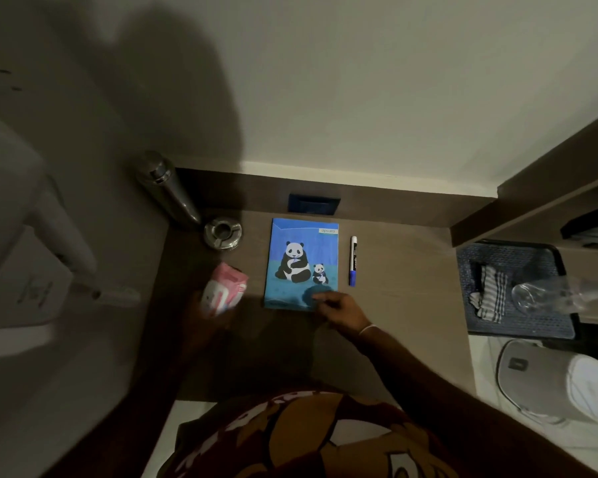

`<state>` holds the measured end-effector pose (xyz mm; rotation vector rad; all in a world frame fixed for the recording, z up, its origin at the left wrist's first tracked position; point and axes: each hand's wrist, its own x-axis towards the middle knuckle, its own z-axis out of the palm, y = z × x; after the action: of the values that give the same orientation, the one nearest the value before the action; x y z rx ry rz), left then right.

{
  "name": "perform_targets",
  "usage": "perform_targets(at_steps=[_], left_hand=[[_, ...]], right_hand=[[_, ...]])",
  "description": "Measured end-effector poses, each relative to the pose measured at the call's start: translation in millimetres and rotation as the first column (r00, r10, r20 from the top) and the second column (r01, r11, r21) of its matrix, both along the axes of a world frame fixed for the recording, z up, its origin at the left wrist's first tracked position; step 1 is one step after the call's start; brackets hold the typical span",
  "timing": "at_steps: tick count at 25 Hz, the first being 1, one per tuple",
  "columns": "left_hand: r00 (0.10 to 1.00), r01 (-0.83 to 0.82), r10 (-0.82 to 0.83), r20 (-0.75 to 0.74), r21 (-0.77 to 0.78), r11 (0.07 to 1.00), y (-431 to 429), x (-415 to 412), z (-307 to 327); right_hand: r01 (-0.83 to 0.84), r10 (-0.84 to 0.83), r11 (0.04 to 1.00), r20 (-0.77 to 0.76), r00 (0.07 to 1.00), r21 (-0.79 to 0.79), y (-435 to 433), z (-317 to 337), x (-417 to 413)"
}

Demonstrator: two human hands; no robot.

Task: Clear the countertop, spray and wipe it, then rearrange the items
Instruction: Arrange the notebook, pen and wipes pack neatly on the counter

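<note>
The right hand (339, 310) is set at the near right corner of the notebook (302, 263). Its fingers are loosely curled and the forefinger tip is laid at the cover's edge. Whether the corner is pinched or only touched cannot be told. If the notebook is lifted by that one corner, it could be let slip. It could also be swung into the marker (353, 260) lying just beside it, which would then be sent rolling along the countertop (401, 305).

The pink packet (225, 288) is held in the left hand (201, 315). That hand is blurred and in shadow, so the grip cannot be judged firm, and the packet could be dropped.

The right forearm is stretched forward from the lower right, with the wrist low and the palm turned down. The left arm is brought in from the lower left.

Farther back, an ashtray (222, 232) and a steel bottle (168, 188) are stood in the left corner, where they could be knocked by a hasty reach. A tray (518, 253) with a cloth (491, 294) is kept off to the right.
</note>
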<state>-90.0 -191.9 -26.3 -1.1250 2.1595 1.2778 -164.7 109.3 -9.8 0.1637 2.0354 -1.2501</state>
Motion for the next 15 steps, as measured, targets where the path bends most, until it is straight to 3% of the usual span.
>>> perform_targets(at_steps=[2,5,8,12,15], left_hand=[[0.998,-0.043,0.056,-0.043,0.252,0.967,34,-8,9],[0.999,-0.002,0.031,-0.039,0.581,0.814,80,-34,17],[0.99,0.141,-0.13,-0.063,0.615,0.776,115,-62,28],[0.942,0.292,-0.329,-0.062,0.635,0.715,139,-63,37],[0.91,0.349,-0.412,-0.059,0.646,0.679,136,-30,30]], right_hand=[[0.063,-0.01,0.976,0.246,0.969,-0.211,-17,3,11],[0.141,0.011,0.914,0.372,0.928,-0.38,-24,4,12],[0.295,-0.102,0.849,0.411,0.906,-0.438,2,9,1],[0.315,-0.25,0.903,0.24,0.938,-0.293,33,4,8],[0.366,-0.285,0.896,0.308,0.908,-0.251,45,-5,29]])
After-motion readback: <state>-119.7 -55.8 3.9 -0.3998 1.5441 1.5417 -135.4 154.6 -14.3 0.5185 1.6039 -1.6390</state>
